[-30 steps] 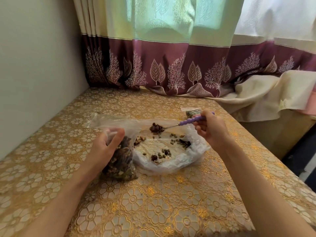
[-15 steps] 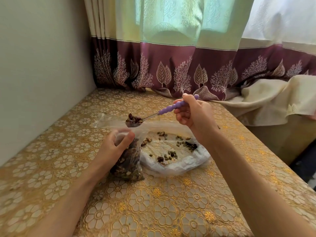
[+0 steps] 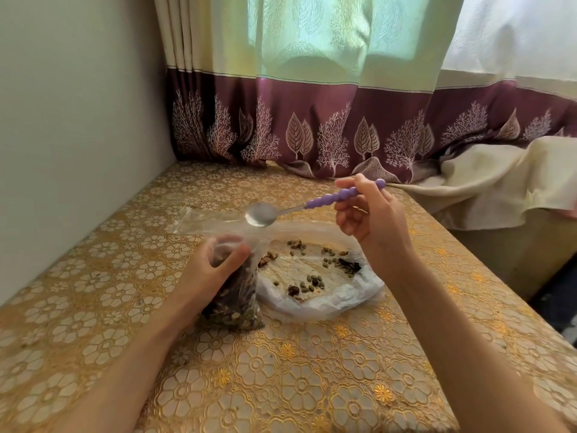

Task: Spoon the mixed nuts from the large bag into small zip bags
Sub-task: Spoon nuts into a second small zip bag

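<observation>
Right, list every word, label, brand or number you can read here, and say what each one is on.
None: no text can be read in this view.
small zip bag: clear plastic, no print shows.
large bag: whitish plastic, no label shows.
spoon: plain metal bowl and purple beaded handle, no mark.
tablecloth and curtain: only flower, leaf and tree patterns, no letters.

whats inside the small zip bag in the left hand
The small zip bag holds a dark mix of nuts filling its lower part. The left hand wraps its upper part, hiding the fill level there. The spoon above looks empty.
</observation>
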A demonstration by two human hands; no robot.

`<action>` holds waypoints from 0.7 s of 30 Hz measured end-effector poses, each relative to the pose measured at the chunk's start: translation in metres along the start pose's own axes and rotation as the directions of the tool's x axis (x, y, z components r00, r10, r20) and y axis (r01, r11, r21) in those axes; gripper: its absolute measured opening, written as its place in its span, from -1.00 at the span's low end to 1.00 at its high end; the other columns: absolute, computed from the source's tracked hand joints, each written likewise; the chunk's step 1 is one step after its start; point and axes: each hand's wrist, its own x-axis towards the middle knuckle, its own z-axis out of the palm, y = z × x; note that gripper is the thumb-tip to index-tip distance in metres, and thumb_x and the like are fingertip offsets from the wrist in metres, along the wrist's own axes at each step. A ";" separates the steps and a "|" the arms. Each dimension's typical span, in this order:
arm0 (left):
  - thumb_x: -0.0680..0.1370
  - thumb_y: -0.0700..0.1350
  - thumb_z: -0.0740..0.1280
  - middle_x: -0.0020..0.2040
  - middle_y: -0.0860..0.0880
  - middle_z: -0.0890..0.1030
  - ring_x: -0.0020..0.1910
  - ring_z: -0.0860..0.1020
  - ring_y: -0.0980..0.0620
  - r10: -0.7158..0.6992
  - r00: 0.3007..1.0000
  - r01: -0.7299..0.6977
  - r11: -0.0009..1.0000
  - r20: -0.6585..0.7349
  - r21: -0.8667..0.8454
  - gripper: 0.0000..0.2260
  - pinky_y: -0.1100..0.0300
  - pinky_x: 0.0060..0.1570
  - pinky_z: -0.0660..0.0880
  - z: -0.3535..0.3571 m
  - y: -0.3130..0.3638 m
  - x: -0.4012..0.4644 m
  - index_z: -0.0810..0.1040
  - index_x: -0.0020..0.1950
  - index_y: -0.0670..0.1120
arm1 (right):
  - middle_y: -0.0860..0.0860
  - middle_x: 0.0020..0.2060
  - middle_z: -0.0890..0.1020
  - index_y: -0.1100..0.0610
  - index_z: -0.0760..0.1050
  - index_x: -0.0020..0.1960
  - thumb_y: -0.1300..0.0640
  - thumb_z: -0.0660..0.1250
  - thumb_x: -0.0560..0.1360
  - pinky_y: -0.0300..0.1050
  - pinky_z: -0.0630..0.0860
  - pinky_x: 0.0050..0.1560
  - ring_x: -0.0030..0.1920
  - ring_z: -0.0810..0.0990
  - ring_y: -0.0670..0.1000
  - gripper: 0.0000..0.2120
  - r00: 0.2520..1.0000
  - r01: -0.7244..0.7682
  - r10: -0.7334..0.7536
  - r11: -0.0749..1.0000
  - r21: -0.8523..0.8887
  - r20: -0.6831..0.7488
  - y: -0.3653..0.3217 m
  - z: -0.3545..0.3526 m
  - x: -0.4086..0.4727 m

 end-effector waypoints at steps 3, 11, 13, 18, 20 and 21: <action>-0.02 0.60 0.23 -0.09 0.17 0.57 -0.15 0.55 0.25 0.028 1.000 -0.028 0.998 -0.004 0.053 -0.22 0.41 -0.34 0.47 0.001 0.000 0.000 0.47 0.03 0.18 | 0.13 -0.36 0.58 0.23 0.52 -0.13 0.07 0.21 0.59 -0.29 0.42 -0.50 -0.46 0.49 -0.04 -0.74 0.991 -0.049 0.051 0.999 0.019 -0.123 0.009 -0.017 -0.008; 0.26 0.42 0.26 -0.11 0.18 0.56 -0.21 0.54 0.42 0.098 0.995 -0.095 0.989 -0.019 0.117 -0.51 0.49 -0.33 0.46 0.004 -0.005 0.001 0.48 0.01 0.14 | 0.06 -0.44 0.67 0.23 0.53 -0.29 0.13 0.19 0.61 -0.25 0.45 -0.57 -0.53 0.55 0.01 -0.65 0.967 0.003 -0.100 0.924 -0.382 -0.235 0.038 -0.057 -0.047; 0.36 0.34 0.32 -0.11 0.18 0.56 -0.22 0.54 0.40 0.102 0.995 -0.098 0.986 -0.023 0.136 -0.64 0.48 -0.33 0.46 0.003 -0.007 0.002 0.47 0.00 0.14 | 0.03 -0.45 0.66 0.13 0.56 -0.34 0.12 0.19 0.61 -0.23 0.45 -0.58 -0.53 0.56 0.03 -0.62 0.955 0.052 -0.189 0.868 -0.495 -0.231 0.040 -0.060 -0.055; 0.39 0.23 0.23 -0.09 0.19 0.54 -0.09 0.52 0.26 0.103 0.994 -0.097 0.978 -0.022 0.187 -0.68 0.37 -0.22 0.42 0.003 -0.008 0.002 0.46 0.03 0.10 | -0.21 -0.48 0.62 0.05 0.51 -0.34 0.10 0.22 0.59 -0.36 0.41 -0.56 -0.57 0.54 -0.11 -0.67 0.905 0.158 -0.383 0.708 -0.688 -0.186 0.033 -0.064 -0.065; 0.42 0.29 0.27 -0.08 0.18 0.54 -0.06 0.51 0.25 0.107 0.994 -0.102 0.974 -0.013 0.204 -0.64 0.32 -0.18 0.41 0.003 -0.009 0.003 0.46 0.06 0.08 | -0.26 -0.51 0.59 0.07 0.51 -0.33 0.11 0.21 0.59 -0.43 0.39 -0.52 -0.56 0.55 -0.14 -0.68 0.896 0.166 -0.413 0.656 -0.736 -0.166 0.030 -0.064 -0.066; 0.40 0.32 0.28 -0.07 0.18 0.55 -0.05 0.51 0.25 0.108 0.994 -0.103 0.972 -0.010 0.210 -0.62 0.31 -0.15 0.42 0.002 -0.010 0.003 0.46 0.05 0.08 | -0.25 -0.52 0.58 0.09 0.52 -0.33 0.11 0.21 0.58 -0.43 0.40 -0.50 -0.56 0.55 -0.14 -0.68 0.889 0.171 -0.432 0.622 -0.764 -0.152 0.030 -0.064 -0.066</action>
